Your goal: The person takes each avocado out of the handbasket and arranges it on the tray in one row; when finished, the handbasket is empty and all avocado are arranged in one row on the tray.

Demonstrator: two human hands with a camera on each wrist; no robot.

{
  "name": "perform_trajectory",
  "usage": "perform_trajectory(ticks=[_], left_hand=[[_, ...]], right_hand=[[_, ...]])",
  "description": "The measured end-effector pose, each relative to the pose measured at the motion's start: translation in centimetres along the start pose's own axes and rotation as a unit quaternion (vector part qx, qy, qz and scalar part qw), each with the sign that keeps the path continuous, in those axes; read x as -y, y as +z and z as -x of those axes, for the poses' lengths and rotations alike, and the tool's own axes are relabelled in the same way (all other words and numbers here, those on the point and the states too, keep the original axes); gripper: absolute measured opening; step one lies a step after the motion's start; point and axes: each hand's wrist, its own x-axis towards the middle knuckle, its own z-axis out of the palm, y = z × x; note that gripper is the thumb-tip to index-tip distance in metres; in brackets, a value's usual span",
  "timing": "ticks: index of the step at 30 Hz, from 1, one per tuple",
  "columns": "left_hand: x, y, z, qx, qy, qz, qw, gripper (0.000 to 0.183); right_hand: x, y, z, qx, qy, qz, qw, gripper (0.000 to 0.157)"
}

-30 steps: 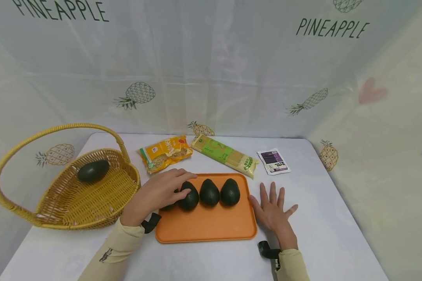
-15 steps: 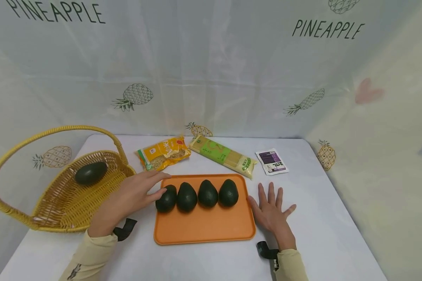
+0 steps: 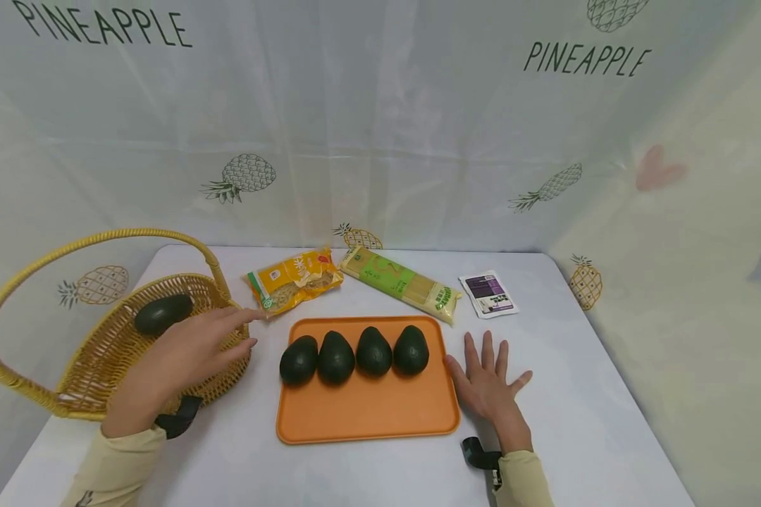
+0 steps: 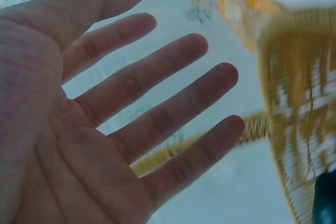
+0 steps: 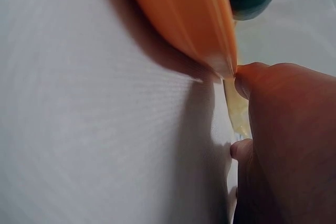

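Observation:
Several dark green avocados stand in a row on an orange tray (image 3: 368,422), the leftmost avocado (image 3: 299,360) near its left rim. Another avocado (image 3: 163,314) lies in the yellow wicker basket (image 3: 95,366) at the left. Above the basket's right side hovers my left hand (image 3: 180,359), fingers spread and nothing held; in the left wrist view its palm and straight fingers (image 4: 178,103) show. My right hand (image 3: 491,394) rests flat on the table with fingers spread, its thumb touching the tray's right edge, as the right wrist view also shows.
Behind the tray lie an orange-yellow food packet (image 3: 294,280), a long green-labelled noodle pack (image 3: 401,283) and a small purple-and-white sachet (image 3: 489,293). The basket's tall handle (image 3: 101,241) arches over it. A pineapple-print curtain (image 3: 380,127) hangs behind the white table (image 3: 583,422).
My left hand has moved left, away from the avocados on the tray to over the basket. The leftmost avocado, partly covered before, is now fully visible. My right hand has stayed in place.

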Motion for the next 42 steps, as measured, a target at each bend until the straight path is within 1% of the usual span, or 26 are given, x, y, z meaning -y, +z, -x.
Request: perform_trajectory(ticks=[2,5,9,12,14,16,19,21,23,27,30,34,37,38,40,42], left_hand=[[1.0,-0.4,0.3,0.009,-0.009,-0.002,0.9999,0.043],[2.4,-0.9,0.7,0.026,-0.011,-0.008,0.9996,0.045],[3.7,-1.1,0.9,0.036,-0.003,-0.002,0.9994,0.045],[4.5,-1.0,1.1,0.039,-0.011,0.008,0.9991,0.045],[5.0,-0.9,1.2,0.025,-0.006,0.008,0.9996,0.045],[5.7,-0.7,1.3,-0.003,0.000,0.005,1.0000,0.045],[7.0,-0.3,1.4,-0.057,0.023,-0.006,0.9981,0.046],[7.7,-0.3,1.5,-0.072,0.032,-0.007,0.9969,0.047],[8.3,-0.5,1.3,-0.063,0.036,-0.004,0.9974,0.047],[9.5,-1.0,0.9,-0.025,0.029,0.006,0.9993,0.050],[10.5,-0.9,0.9,-0.008,0.010,-0.003,0.9999,0.053],[11.6,-0.5,1.2,0.014,-0.025,-0.018,0.9994,0.053],[12.3,-0.2,1.6,0.024,-0.040,-0.020,0.9987,0.053],[12.6,-0.1,1.6,0.024,-0.040,-0.019,0.9988,0.053],[13.0,0.1,1.5,0.018,-0.033,-0.010,0.9993,0.053],[13.4,0.2,1.2,0.008,-0.017,-0.005,0.9998,0.054]], right_hand=[[0.0,0.0,0.0,0.000,0.000,0.001,1.000,0.092],[-0.1,0.0,-0.1,0.000,0.001,0.005,1.000,0.093],[-0.2,0.0,-0.2,0.002,0.001,0.007,1.000,0.092],[-0.1,0.1,-0.2,0.004,0.001,0.004,1.000,0.093],[-0.2,0.1,-0.2,0.006,0.001,0.005,1.000,0.093],[-0.1,0.0,-0.2,0.006,0.001,0.005,1.000,0.093],[-0.2,0.0,-0.3,0.008,0.001,0.006,1.000,0.093],[-0.2,0.0,-0.3,0.006,0.000,0.004,1.000,0.092],[-0.2,0.0,-0.2,0.007,0.000,0.005,1.000,0.092],[-0.2,0.0,-0.2,0.002,-0.001,0.002,1.000,0.093],[-0.1,0.0,-0.2,0.006,-0.001,0.005,1.000,0.093],[0.2,0.0,-0.2,0.008,-0.002,0.008,1.000,0.092],[0.2,0.0,-0.2,0.007,-0.004,0.004,1.000,0.093],[0.2,0.0,-0.2,0.009,-0.003,0.006,1.000,0.093],[0.1,0.1,-0.2,0.009,-0.001,0.008,1.000,0.093],[0.0,0.1,-0.2,0.005,0.000,0.008,1.000,0.093]])
